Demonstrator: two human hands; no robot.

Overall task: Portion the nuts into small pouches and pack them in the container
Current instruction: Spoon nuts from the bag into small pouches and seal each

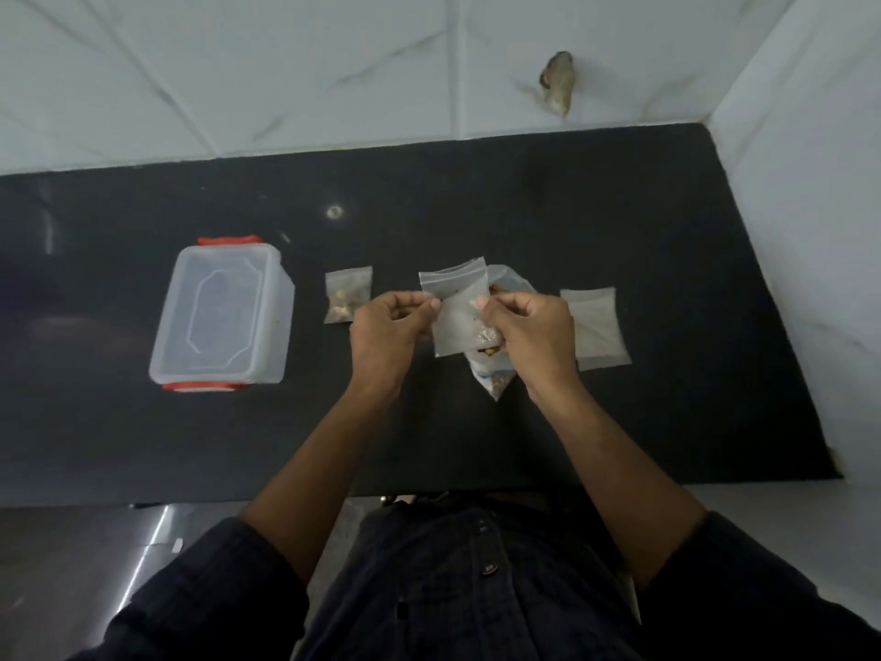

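Over the middle of the dark surface (619, 221), both hands hold up a small clear zip pouch (457, 312). The left hand (388, 326) pinches the pouch's left edge between thumb and curled fingers, and the right hand (527, 326) pinches its right edge the same way, so each hand's fingers are closed on the plastic. The pouch hangs upright with its zip strip at the top, and it looks empty or nearly so.

Just behind and below it lies a larger clear bag of nuts (493, 374), partly hidden by the pouch and the right hand; its lower corner points toward the near edge. To the left of the hands, a filled pouch (348, 295) with nuts inside lies flat. Further toward the left edge stands a clear container (221, 314) with red clips at its far and near ends. To the right of the hands lies a small stack of flat empty pouches (596, 326).
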